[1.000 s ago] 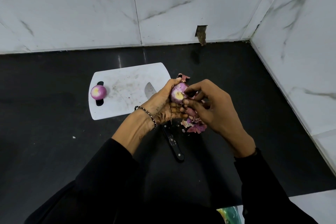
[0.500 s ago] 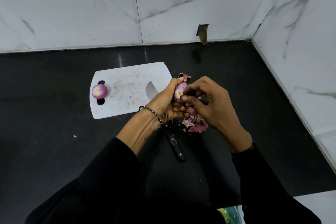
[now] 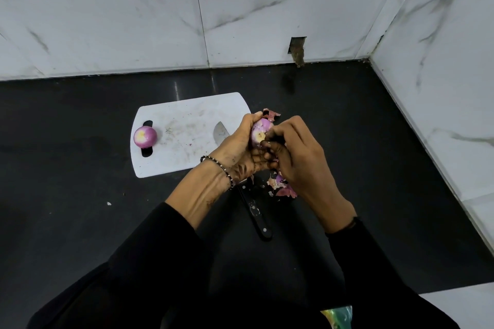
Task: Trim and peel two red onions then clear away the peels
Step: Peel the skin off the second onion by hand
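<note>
While your left hand (image 3: 239, 148) cups the red onion (image 3: 261, 131) just off the right edge of the white cutting board (image 3: 187, 117), fingers curled round it and its pale cut face turned up toward you, your right hand (image 3: 298, 153) meets it from the other side, curled fingertips pinching at that face. Just below your hands a small heap of pink peels (image 3: 284, 187) lies on the black counter (image 3: 80, 195), beside the knife (image 3: 254, 211), whose blade tip rests on the board and whose black handle points toward you. The other onion (image 3: 145, 137), already peeled, sits well apart at the board's left end, over the handle slot.
</note>
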